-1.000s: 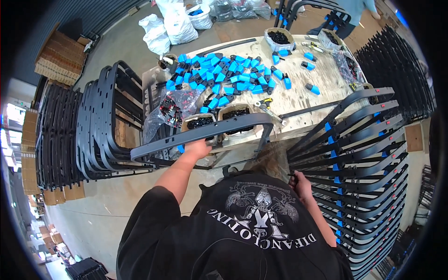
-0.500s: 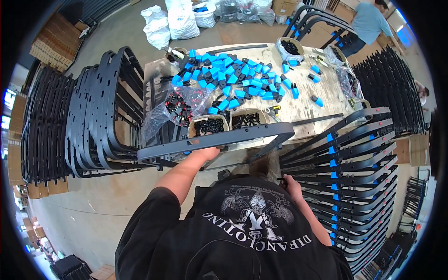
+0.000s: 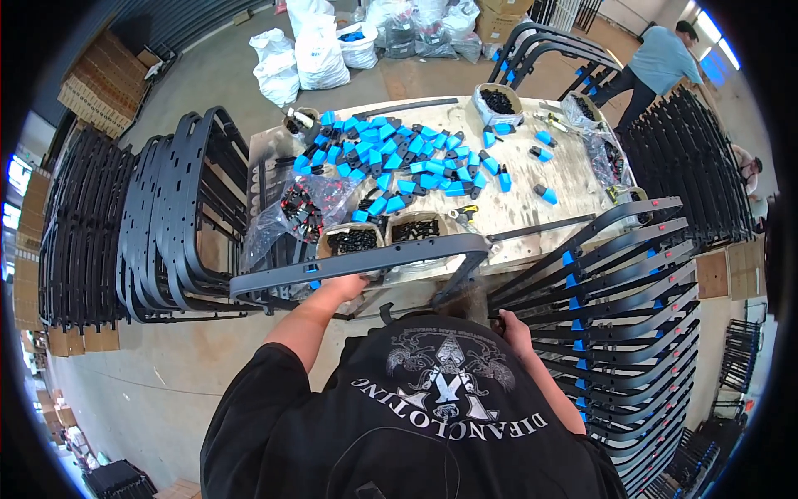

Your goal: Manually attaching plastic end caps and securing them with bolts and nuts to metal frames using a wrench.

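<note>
A black metal frame [image 3: 357,264] with rounded corners stands across the near edge of the table. My left hand [image 3: 344,288] is just below its upper bar, fingers drawn together and partly hidden; what they hold cannot be made out. To the right, beside the stack of frames, my right hand [image 3: 515,329] is closed, with a small dark thing showing at its fingertips. Past the bar sit two tubs of small black parts, a left tub [image 3: 326,246] and a right tub [image 3: 391,229]. Blue-and-black plastic caps [image 3: 391,154] lie heaped on the table.
More frames [image 3: 158,216] lean at the left. At my right rises a stack of frames [image 3: 615,333] with blue caps on them. The wooden table [image 3: 532,216] also bears a plastic bag of red-and-black parts [image 3: 303,212]. White sacks [image 3: 320,62] and a person [image 3: 661,66] are beyond.
The whole view has shifted slightly, the table and frame now lower and more to the left. Both hands keep about the same places beside the frame and the stack.
</note>
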{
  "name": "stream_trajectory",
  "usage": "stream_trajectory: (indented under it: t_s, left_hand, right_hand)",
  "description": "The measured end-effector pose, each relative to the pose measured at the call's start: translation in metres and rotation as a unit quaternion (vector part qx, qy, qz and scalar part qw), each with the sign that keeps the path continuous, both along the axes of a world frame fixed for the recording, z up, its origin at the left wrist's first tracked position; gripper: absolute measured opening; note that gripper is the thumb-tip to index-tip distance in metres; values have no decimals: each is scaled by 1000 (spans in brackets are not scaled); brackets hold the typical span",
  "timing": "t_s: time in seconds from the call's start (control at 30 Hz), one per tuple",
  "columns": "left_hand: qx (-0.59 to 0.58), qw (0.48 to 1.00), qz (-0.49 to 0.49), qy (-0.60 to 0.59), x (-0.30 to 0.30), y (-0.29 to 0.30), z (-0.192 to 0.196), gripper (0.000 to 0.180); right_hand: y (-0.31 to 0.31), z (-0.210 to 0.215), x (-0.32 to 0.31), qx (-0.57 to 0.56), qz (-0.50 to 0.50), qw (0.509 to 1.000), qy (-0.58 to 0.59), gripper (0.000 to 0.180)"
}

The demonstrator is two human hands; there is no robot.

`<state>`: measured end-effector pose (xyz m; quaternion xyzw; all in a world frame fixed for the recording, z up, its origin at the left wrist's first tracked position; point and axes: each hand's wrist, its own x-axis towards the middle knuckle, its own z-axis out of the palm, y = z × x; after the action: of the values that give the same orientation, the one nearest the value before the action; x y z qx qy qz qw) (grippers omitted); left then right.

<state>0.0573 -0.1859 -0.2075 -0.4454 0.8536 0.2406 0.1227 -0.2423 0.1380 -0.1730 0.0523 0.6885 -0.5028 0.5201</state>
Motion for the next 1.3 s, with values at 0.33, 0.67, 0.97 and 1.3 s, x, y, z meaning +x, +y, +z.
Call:
stream_trajectory:
  t_s: [0.33, 0.67, 0.97, 1.3]
  left_hand:
    - [-101, 994, 14, 42, 7, 8, -21, 41]
    - [144, 984, 74, 72, -4, -8, 33, 41]
    - [-32, 999, -26, -6, -23, 4, 69, 40]
    - [-174, 944, 119, 254, -133, -65, 34, 35]
  right_hand:
    - [-4, 11, -36, -46, 29, 998, 11, 39]
    - [1, 3, -56, -51, 5, 999, -5, 37]
    - [1, 1, -70, -66, 23, 997, -38, 36]
    - [45, -29, -80, 47, 275, 913, 298, 37]
